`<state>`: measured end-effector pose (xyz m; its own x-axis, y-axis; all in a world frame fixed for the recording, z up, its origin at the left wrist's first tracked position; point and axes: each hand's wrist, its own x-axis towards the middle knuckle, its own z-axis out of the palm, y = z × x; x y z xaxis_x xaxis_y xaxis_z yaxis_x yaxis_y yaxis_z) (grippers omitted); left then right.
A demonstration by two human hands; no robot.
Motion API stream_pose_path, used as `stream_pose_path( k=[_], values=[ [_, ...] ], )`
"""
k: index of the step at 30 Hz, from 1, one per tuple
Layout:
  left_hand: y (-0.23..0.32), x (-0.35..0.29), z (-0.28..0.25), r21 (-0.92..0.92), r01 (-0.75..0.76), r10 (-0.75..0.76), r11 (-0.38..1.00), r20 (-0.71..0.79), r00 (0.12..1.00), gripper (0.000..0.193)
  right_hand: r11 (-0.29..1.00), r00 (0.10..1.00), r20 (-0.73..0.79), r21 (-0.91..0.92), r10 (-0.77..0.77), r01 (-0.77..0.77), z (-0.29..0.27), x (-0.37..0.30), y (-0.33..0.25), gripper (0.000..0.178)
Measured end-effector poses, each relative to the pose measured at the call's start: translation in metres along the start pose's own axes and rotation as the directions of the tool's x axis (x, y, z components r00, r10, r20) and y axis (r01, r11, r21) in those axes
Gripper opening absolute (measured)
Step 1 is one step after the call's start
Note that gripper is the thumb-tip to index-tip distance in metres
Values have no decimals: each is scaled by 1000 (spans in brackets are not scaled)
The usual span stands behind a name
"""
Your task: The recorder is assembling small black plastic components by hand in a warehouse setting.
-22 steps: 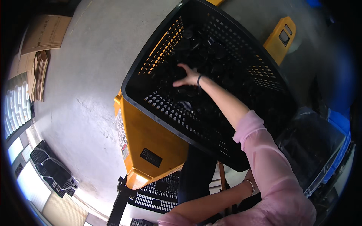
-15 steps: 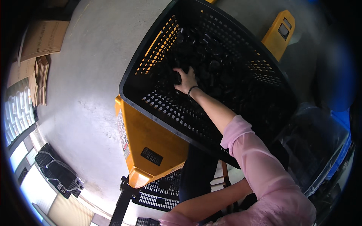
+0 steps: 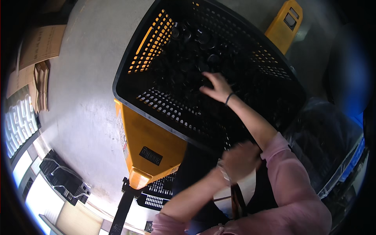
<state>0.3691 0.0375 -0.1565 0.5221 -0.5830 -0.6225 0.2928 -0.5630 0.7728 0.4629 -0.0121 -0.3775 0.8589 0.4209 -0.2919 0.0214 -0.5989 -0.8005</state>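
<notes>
A big black perforated plastic crate holds a heap of small dark round pieces, like caps or discs; the dim light hides their exact kind. My right hand, a dark band at its wrist, reaches in over the heap. Its thumb and forefinger are apart, with nothing visible between them. At the crate's near side, below my right forearm, is my left hand. It is smeared by motion, so its fingers and anything in them cannot be made out.
Beneath the crate is a yellow pallet jack; one fork sticks out at the far right. Cardboard stands at the left, a black crate at the lower left. Clear plastic wrap lies at the right.
My right hand has moved right and back, away from the crate's left part. My left hand has come up from under my right arm to the crate's near side. The view has shifted slightly.
</notes>
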Motion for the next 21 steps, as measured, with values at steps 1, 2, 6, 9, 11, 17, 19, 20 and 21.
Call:
stream_pose_path(
  k=[1, 2, 6, 9, 11, 17, 19, 20, 21],
  values=[
    [-12, 4, -27, -19, 70, -72, 997, -139, 988, 35, 989, 989, -27, -17, 147, -147, -12, 2, 9, 71],
    [-43, 19, -50, -57, 5, -22, 998, -299, 954, 36, 944, 947, 14, 82, 320, -320, -23, 4, 43, 75],
    [-164, 53, -176, 85, 538, -243, 839, -826, 509, 71, 649, 708, 310, 283, 634, -706, -57, 11, 28, 94],
    [-217, 52, -219, -60, 675, -477, 735, -754, 452, 92, 607, 710, 354, 368, 609, -704, -46, 17, 37, 95],
    [-205, 88, -199, -83, 726, -523, 683, -749, 406, 92, 597, 700, 393, 365, 596, -714, -33, 22, 43, 94],
    [-200, 139, -122, -86, 707, -510, 702, -754, 415, 83, 484, 728, 478, 545, 491, -685, 35, 33, 2, 81],
    [-197, 144, -108, -106, 720, -540, 686, -738, 405, 82, 539, 705, 457, 454, 543, -709, 47, 25, 13, 74],
    [-195, 144, -105, -131, 727, -563, 673, -728, 390, 81, 530, 700, 461, 457, 545, -714, 50, 21, 20, 74],
    [-191, 141, -103, -123, 732, -564, 671, -725, 395, 81, 664, 735, 383, 324, 560, -674, 48, 17, 24, 71]
  ],
)
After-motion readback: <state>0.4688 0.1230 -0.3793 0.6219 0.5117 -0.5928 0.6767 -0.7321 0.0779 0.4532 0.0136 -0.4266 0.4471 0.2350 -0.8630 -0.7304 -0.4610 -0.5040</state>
